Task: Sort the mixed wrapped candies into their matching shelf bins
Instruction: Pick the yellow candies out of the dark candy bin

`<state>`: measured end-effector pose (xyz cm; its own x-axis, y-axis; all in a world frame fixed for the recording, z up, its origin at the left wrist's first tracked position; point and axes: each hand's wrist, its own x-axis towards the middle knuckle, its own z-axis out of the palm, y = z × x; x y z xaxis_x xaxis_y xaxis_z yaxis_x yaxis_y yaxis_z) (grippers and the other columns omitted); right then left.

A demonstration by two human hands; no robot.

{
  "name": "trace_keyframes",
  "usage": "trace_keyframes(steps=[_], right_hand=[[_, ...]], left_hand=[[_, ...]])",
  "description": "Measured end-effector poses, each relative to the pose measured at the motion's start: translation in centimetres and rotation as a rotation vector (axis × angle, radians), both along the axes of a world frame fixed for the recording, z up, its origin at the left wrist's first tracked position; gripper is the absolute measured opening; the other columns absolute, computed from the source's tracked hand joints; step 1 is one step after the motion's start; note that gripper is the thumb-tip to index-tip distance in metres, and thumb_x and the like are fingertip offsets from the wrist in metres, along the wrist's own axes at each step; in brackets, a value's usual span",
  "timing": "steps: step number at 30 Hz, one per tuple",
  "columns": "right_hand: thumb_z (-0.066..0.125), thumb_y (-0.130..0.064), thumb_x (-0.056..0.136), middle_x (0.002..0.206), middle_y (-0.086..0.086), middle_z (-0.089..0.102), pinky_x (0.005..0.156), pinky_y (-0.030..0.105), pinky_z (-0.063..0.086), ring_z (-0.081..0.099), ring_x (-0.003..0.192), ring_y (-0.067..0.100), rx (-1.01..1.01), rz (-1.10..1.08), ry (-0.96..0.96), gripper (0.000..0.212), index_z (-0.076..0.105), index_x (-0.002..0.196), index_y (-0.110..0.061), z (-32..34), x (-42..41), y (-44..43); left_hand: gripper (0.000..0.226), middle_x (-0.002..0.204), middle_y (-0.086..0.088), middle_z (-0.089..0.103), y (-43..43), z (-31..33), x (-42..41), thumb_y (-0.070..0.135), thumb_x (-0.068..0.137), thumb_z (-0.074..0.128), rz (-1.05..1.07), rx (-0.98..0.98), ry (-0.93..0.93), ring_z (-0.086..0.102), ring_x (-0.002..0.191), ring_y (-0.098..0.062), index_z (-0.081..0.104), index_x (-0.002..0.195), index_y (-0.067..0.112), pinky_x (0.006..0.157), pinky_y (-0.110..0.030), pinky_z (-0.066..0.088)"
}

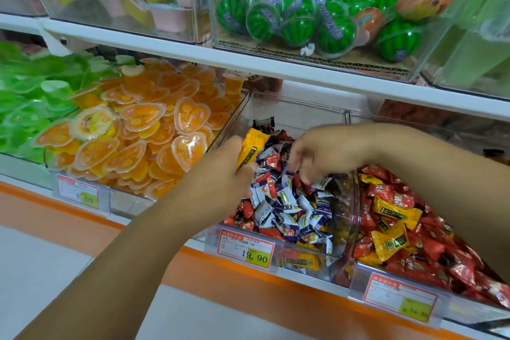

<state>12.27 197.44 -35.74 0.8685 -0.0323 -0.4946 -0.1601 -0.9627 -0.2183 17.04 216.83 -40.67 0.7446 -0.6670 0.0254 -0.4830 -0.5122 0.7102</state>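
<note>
Pick-out step, mid-sort. Left hand point(234, 168) grips 1 yellow wrapped candy point(252, 146), fingers curled round its lower half, top end poking up above the fist. Right hand point(311, 152) dips fingers-down into the purple-and-red candies point(287, 210) of the middle bin point(231, 121), just right of that grip. Cannot tell if it pinches a piece (fingertips buried). Likely next: carry the yellow piece rightward, past the right hand, to the red-and-yellow bin point(358, 265), then let go.

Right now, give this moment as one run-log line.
stage: sorting | left grip: holds yellow candy | right grip: fingers in middle bin candies, hold unclear | yellow candies also in right bin
</note>
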Motion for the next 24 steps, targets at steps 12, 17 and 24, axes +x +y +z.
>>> trace_keyframes(steps=[12,17,24], right_hand=[[0.07,-0.025,0.084,0.135,0.006,0.05,0.085,0.027,0.044,0.05,0.118,0.025,-0.243,0.065,0.187,0.079,0.027,0.151,-0.019,-5.6,0.9,1.1],[0.075,-0.023,0.081,0.096,0.003,0.062,0.062,0.029,0.04,0.052,0.07,0.018,0.114,-0.144,-0.125,0.052,0.05,0.126,-0.029,-3.9,1.4,-1.1],[0.074,-0.011,0.081,0.098,0.009,0.066,0.066,0.023,0.051,0.064,0.068,0.021,0.367,-0.226,-0.213,0.057,0.05,0.125,-0.038,-2.4,0.3,-2.0]], left_hand=[[0.048,0.056,0.007,0.066,1.3,0.9,-0.3,0.053,0.091,0.045,0.041,-0.037,-0.053,0.058,0.046,-0.005,0.057,0.065,0.015,0.05,-0.016,0.047],[0.016,0.067,0.005,0.069,1.6,1.0,0.1,0.037,0.094,0.053,0.042,-0.181,-0.03,0.064,0.055,-0.011,0.054,0.087,0.022,0.061,-0.043,0.058],[0.024,0.061,-0.007,0.066,1.8,1.3,0.3,0.042,0.089,0.061,0.125,-0.154,-0.04,0.061,0.045,-0.005,0.048,0.079,0.024,0.06,-0.036,0.057]])
